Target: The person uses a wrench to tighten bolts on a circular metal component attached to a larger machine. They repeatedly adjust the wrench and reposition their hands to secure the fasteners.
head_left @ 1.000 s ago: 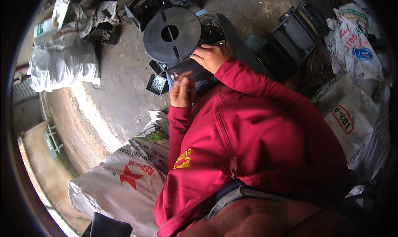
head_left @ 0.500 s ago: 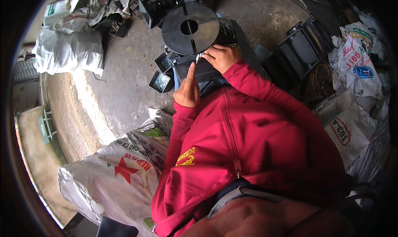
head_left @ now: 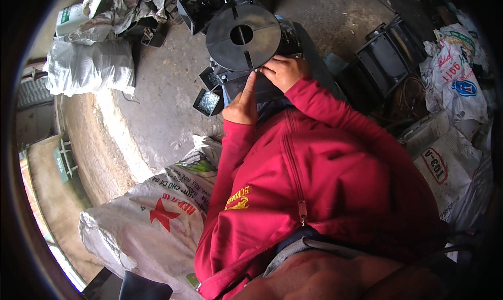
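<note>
A round dark disc [head_left: 225, 38] with a centre hole and a slot lies on top of a black box-shaped unit [head_left: 246, 86] in front of me. My right hand [head_left: 287, 72] is at the disc's near right edge, thumb and fingertips pinched together. Whatever small piece is in that pinch is too small to make out. My left hand [head_left: 242, 107] is lower and to the left. Its index finger stretches up to the disc's near edge, close to the right fingertips; the other fingers are curled and partly hidden.
Two small black trays, the nearer tray [head_left: 198, 101] with shiny small metal parts, sit left of the unit. A large white sack [head_left: 126, 216] stands at my left. Dark panels [head_left: 385, 61] and white sacks [head_left: 458, 85] are on the right. Silvery sacking [head_left: 91, 66] lies far left.
The small whitish piece seen between my fingertips at the disc's edge is now mostly hidden. My left index finger has moved up and slightly right, nearer the edge. The view has shifted slightly.
</note>
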`<state>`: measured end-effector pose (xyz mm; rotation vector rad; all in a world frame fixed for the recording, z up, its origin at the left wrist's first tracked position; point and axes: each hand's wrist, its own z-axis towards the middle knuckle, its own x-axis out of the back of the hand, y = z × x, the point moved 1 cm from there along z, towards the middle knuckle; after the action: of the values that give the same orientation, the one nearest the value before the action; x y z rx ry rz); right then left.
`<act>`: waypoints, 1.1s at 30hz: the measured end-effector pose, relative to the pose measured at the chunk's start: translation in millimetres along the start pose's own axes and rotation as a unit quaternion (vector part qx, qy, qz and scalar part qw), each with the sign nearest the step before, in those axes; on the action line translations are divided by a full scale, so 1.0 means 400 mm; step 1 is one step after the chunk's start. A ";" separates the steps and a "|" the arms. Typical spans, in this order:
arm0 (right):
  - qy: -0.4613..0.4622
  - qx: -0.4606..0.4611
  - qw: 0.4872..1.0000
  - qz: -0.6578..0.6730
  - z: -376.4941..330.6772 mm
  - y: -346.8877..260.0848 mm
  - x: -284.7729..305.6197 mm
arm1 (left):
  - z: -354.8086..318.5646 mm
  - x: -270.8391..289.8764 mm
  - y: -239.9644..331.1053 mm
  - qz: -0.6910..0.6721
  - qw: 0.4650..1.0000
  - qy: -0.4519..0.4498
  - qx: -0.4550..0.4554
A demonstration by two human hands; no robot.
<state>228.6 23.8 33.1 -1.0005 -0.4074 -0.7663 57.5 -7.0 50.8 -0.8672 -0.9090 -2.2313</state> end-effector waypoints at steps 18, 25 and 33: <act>-0.166 -0.080 0.979 -0.089 0.042 0.139 0.274 | -0.043 0.026 -0.142 -0.207 0.965 0.087 0.137; -0.420 -0.010 0.883 -0.207 0.174 0.158 0.202 | 0.110 0.026 -0.292 -0.268 0.957 -0.103 0.044; -0.434 -0.017 0.870 -0.232 0.167 0.129 0.208 | 0.124 -0.020 -0.325 -0.278 0.936 -0.203 0.069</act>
<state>325.0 66.0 87.8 -1.2702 -1.4624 -0.7087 -11.1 111.0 22.6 -1.1370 -1.6588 -2.4418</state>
